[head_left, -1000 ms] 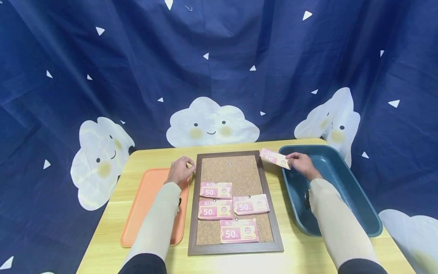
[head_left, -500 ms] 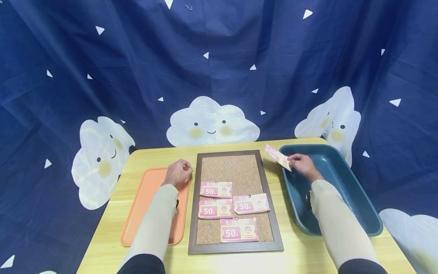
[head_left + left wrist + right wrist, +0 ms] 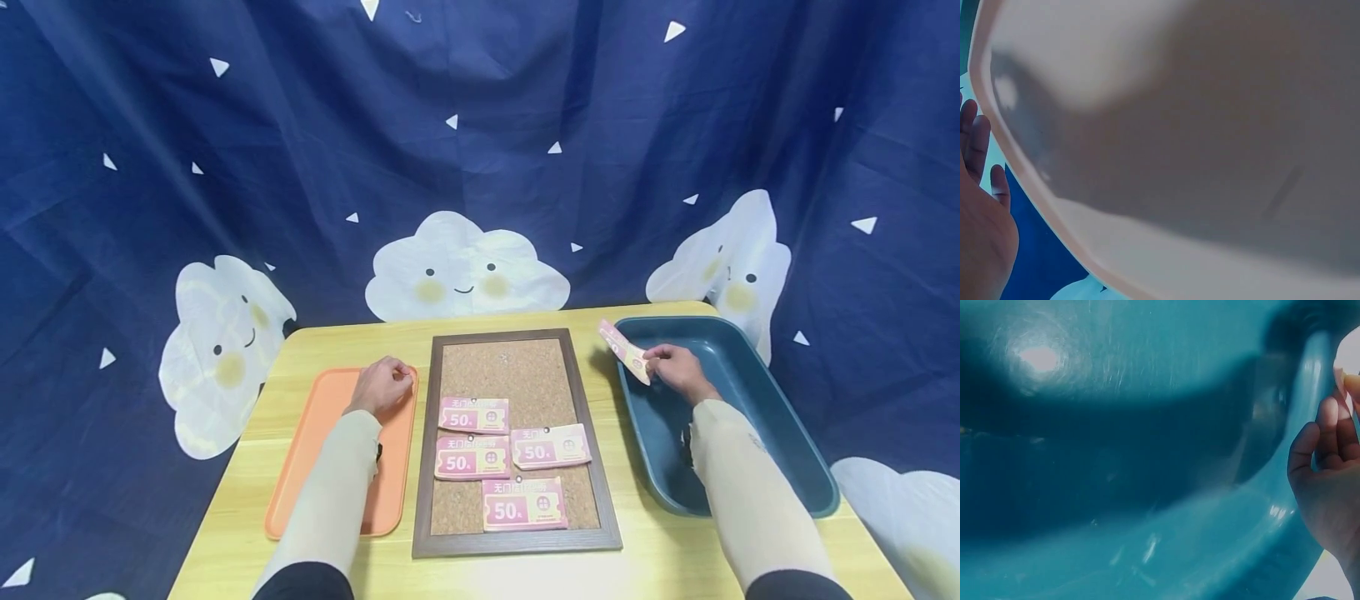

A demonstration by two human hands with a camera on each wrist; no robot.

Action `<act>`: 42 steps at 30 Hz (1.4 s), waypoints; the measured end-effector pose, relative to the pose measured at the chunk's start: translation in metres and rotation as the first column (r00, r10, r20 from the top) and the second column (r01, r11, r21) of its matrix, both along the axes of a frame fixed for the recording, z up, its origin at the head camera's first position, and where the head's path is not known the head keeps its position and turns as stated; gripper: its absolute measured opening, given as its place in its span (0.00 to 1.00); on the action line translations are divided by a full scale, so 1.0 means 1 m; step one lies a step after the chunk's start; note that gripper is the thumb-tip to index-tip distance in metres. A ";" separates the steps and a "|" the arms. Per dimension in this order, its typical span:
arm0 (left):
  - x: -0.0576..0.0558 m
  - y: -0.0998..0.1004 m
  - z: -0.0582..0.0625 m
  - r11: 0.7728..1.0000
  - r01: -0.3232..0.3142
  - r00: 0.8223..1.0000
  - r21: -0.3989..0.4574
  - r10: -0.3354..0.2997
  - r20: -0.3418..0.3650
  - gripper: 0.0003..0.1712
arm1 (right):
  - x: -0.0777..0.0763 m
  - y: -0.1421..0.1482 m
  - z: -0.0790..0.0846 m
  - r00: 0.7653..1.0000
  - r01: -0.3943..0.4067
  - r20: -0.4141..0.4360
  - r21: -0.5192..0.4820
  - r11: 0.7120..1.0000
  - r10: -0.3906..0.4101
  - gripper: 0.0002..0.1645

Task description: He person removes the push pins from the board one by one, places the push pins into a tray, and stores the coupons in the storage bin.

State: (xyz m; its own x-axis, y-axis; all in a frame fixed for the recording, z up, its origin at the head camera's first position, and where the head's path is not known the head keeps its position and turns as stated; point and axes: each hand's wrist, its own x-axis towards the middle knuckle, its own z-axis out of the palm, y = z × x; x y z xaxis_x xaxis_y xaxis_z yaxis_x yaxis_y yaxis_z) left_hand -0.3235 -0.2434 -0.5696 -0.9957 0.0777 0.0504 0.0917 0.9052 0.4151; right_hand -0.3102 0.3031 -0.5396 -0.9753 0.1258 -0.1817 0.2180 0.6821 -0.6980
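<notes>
Your right grip [image 3: 678, 371] pinches a coupon [image 3: 628, 353] by one end, tilted over the rim of the blue tub [image 3: 742, 383]; your left grip [image 3: 381, 386] hangs over the orange tray [image 3: 311, 467], though whether it holds anything small you can't quite tell. Between tray and tub, four more coupons [image 3: 523, 507] lie on the corkboard [image 3: 510, 367]

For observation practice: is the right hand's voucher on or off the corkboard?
Off: the right hand pinches the voucher by the teal tub, apart from the corkboard.
</notes>
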 end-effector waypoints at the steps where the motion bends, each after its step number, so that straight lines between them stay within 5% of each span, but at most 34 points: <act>1: 0.000 -0.001 -0.001 1.000 0.003 1.000 -0.006 -0.003 -0.004 0.12 | 0.000 0.001 0.000 1.000 -0.004 -0.001 0.006 1.000 0.004 0.20; 15: 0.003 -0.007 -0.010 0.999 0.008 0.998 -0.044 -0.005 0.056 0.09 | 0.002 0.006 -0.011 0.998 -0.049 0.045 0.067 0.997 0.046 0.19; 28: 0.004 -0.009 -0.014 0.999 0.013 0.999 -0.040 -0.011 0.047 0.08 | 0.012 0.019 -0.015 0.991 -0.003 0.131 0.131 0.991 -0.014 0.21; 42: 0.004 -0.012 -0.018 0.999 0.013 1.000 -0.037 -0.012 0.026 0.08 | 0.016 0.025 -0.012 0.997 0.018 0.072 0.233 0.972 -0.036 0.19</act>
State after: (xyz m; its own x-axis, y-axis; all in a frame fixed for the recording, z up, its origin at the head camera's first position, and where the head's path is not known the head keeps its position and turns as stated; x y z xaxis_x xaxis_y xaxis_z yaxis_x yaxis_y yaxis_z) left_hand -0.3192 -0.2551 -0.5877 -0.9956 0.0912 0.0214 0.0924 0.9189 0.3836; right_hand -0.2942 0.3278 -0.5514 -0.9557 0.1991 -0.2169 0.2842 0.8164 -0.5027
